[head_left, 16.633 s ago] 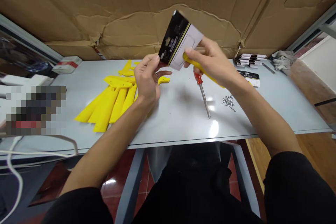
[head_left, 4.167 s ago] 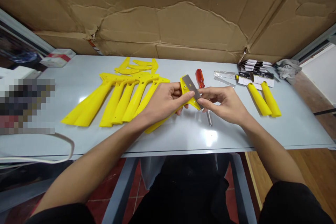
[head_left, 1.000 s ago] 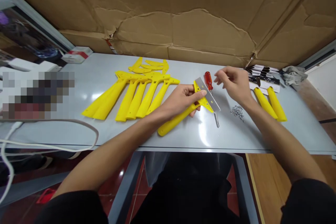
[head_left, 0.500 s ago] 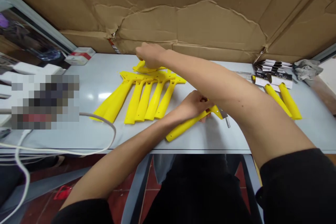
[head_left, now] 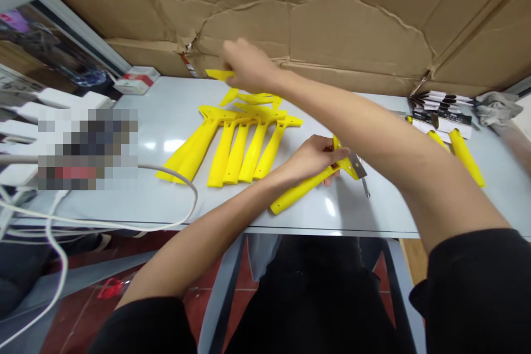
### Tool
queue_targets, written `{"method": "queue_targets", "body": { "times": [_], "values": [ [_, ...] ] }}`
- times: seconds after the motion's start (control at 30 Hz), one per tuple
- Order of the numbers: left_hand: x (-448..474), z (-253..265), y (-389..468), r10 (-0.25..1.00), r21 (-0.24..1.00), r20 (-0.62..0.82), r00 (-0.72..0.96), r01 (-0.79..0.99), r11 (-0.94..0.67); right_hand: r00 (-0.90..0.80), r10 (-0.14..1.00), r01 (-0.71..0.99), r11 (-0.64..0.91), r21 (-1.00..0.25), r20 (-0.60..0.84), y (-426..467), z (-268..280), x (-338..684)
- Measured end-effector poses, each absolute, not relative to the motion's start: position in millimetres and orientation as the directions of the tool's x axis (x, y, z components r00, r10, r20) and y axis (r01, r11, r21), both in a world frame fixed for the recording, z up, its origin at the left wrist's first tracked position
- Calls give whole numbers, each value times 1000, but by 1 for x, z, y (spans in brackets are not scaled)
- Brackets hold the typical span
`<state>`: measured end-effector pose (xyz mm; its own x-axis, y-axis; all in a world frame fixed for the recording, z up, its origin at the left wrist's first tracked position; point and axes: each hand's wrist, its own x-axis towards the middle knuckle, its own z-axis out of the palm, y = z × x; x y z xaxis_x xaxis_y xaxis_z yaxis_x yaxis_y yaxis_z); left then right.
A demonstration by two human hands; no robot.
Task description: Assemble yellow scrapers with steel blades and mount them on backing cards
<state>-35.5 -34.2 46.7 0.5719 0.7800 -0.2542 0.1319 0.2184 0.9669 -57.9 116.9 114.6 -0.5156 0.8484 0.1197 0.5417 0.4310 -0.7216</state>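
Observation:
My left hand [head_left: 313, 157] is closed around the head of a yellow plastic scraper [head_left: 301, 191], whose handle slants down to the left just over the table's front edge. A metal blade [head_left: 357, 166] shows at the scraper's head, and a thin metal rod [head_left: 366, 187] sticks out below it. Stretched across to the far left, my right hand [head_left: 249, 65] grips a flat yellow plastic piece [head_left: 219, 74] that juts out left of the fingers. More yellow pieces [head_left: 255, 98] lie under that hand. Several yellow scraper handles [head_left: 260, 146] rest in a row between my arms.
Brown cardboard [head_left: 315, 27] walls the table's [head_left: 178, 121] back edge. White cables [head_left: 194, 199] and a white rack [head_left: 70, 100] occupy the left, near a small red-white box [head_left: 136, 80]. Right of my arm are yellow handles [head_left: 467, 157], black-and-white packaging cards [head_left: 454, 121] and a grey cloth [head_left: 500, 109].
My right hand has risen from the far yellow pieces with one in its fingers. My left hand still holds the scraper, its blade now more visible. The view has shifted slightly.

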Motion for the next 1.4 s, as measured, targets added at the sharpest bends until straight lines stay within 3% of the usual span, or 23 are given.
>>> {"method": "queue_targets", "body": {
  "times": [0.07,0.17,0.23,0.3,0.43,0.8,1.4],
  "values": [
    [-35,46,-32,769,961,-271,579,122,246,-550,823,555,488,-674,143,97,135,-19],
    [-36,48,-31,766,960,-265,586,86,267,-553,782,493,584,-645,286,61,150,61],
    [-37,51,-32,770,961,-262,582,88,260,-467,837,446,500,-743,283,40,144,119],
    [-38,54,-34,773,965,-253,582,89,248,-355,901,258,352,-900,251,24,126,170],
    [-37,57,-37,771,959,-276,574,107,264,-108,968,40,231,-972,226,4,90,226],
    [-40,67,-38,804,966,-258,536,156,206,-294,955,41,-30,-999,-41,-41,74,194],
    [-43,69,-38,817,967,-194,543,247,66,-305,952,203,88,-975,22,-37,57,185]
  ]
}}
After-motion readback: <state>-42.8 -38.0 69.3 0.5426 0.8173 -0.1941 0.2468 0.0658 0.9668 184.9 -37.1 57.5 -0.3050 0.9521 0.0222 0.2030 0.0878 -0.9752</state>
